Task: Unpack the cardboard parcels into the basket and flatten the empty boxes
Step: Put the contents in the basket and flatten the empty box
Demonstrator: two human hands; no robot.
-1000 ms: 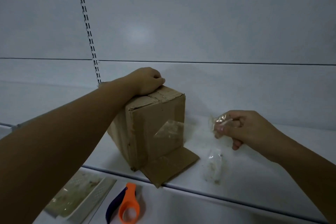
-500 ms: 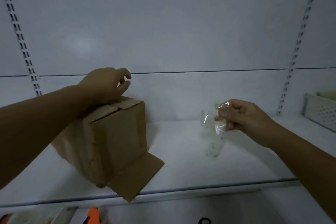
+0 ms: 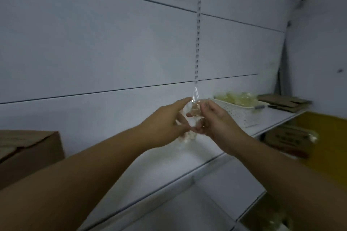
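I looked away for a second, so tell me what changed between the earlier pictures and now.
The left hand let go of the brown cardboard box and came across to join the right hand on the small clear plastic packet; both now hold it in the air, nearer the white perforated plastic basket. The view has swung right. The right hand's hold on the packet stayed, and the box remains on the white shelf.

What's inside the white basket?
The basket holds a heap of yellowish clear packets rising above its rim. What lies under them is hidden by the wall and the heap.
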